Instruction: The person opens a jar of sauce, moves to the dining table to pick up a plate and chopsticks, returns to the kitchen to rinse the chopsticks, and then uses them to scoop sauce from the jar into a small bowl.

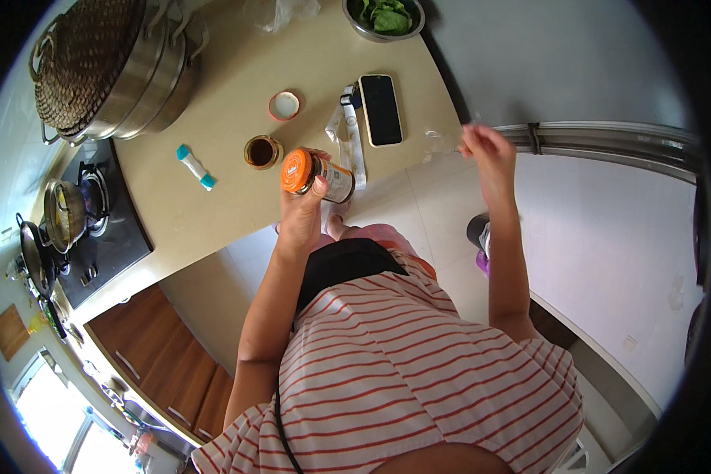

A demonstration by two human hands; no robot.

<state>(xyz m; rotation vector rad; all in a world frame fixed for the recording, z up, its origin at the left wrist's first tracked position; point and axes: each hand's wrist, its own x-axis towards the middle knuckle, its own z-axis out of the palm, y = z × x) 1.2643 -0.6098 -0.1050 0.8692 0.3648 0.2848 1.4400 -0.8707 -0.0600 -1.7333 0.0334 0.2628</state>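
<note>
My left hand point(301, 216) is wrapped around a glass jar point(336, 181) with an orange lid point(296, 170), held tilted over the counter's front edge. The lid is on this jar. Just left of it stands an open glass jar point(262, 152) with dark brown contents. A loose jar lid point(284, 105) lies inside up behind that. Off to the right, my right hand point(490, 154) is raised beyond the counter's end with its fingers curled together. It is blurred, and whether a thin clear scrap is between the fingertips I cannot tell.
On the counter point(225, 195) are a phone point(381, 111), a white strap point(352, 139), a white-and-teal tube-shaped item point(195, 167), clear plastic point(434, 142) and a metal bowl point(384, 37) of green leaves. A large steamer point(148, 77) stands left, near a gas stove point(109, 237) holding a pot point(65, 216).
</note>
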